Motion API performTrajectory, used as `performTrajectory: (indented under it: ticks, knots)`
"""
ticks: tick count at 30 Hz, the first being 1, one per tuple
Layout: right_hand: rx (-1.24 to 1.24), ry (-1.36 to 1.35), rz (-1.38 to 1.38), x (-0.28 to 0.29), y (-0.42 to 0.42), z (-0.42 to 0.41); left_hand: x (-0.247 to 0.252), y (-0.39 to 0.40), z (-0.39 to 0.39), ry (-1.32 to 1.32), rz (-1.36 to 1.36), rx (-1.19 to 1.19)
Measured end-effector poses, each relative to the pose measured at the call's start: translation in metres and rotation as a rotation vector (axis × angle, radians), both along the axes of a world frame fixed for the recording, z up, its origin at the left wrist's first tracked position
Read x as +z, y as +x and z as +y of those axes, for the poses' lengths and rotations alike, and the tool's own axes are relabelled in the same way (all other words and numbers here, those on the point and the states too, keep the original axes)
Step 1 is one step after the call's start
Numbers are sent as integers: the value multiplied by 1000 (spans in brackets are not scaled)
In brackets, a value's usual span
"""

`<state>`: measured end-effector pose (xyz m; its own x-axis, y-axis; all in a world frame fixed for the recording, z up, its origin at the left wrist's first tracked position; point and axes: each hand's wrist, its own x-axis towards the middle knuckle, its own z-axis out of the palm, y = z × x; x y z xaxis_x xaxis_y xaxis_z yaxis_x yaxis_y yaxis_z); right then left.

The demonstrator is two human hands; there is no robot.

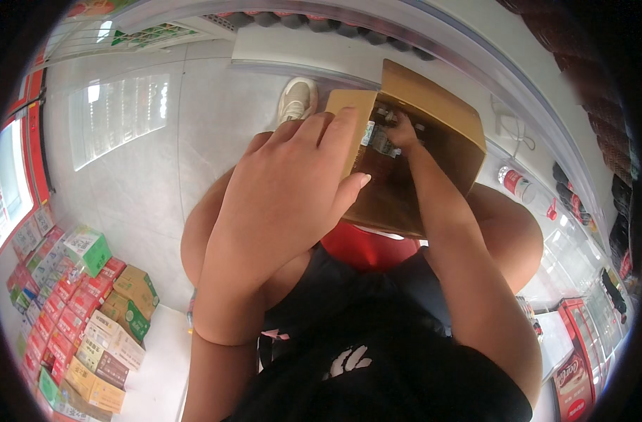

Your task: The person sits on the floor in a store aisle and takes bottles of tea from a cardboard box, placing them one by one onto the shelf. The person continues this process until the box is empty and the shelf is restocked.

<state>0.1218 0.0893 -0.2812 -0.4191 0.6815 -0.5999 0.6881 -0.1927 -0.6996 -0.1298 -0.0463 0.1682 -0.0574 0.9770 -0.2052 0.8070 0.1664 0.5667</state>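
Observation:
A brown cardboard box (447,169) stands tilted between my knees, its top open. My left hand (289,179) is at the box's left side. Its fingers lie over the raised left flap (348,99), and the thumb sits by the flap's edge. My right hand (404,131) reaches down into the box, fingers curled at the top of a small capped bottle (389,119). Beside it, clear plastic wrap or packaging (381,141) catches the light. The box's dark interior and my right hand partly hide the contents.
A red stool (371,248) shows below the box. Bottles (310,24) line a shelf ahead, its rail curving rightward. One bottle with a red label (515,183) is at right. Stacked drink cartons (70,311) fill the lower left. My shoe (298,97) rests on the tiled floor (215,100).

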Motion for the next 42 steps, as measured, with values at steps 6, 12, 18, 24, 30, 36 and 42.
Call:
performTrajectory:
  ticks: [6,12,18,24,30,36,42]
  knots:
    - [-126,72,-24,12,-5,-21,-1,4,-3,4,-5,-21]
    - [102,98,-246,95,-57,-26,-3,3,-4,-2,7,-4]
    - [521,203,-355,31,-30,-45,0,9,2,27,11,-28]
    - [486,36,-264,33,-51,-57,-2,14,-4,41,52,-20]
    - [494,0,-144,48,-49,-70,-5,25,-1,13,95,-40]
    - [472,-64,-86,90,-20,-69,-4,18,0,-66,31,-24]
    - [402,-1,58,168,-11,-43,8,10,-6,19,-25,17]
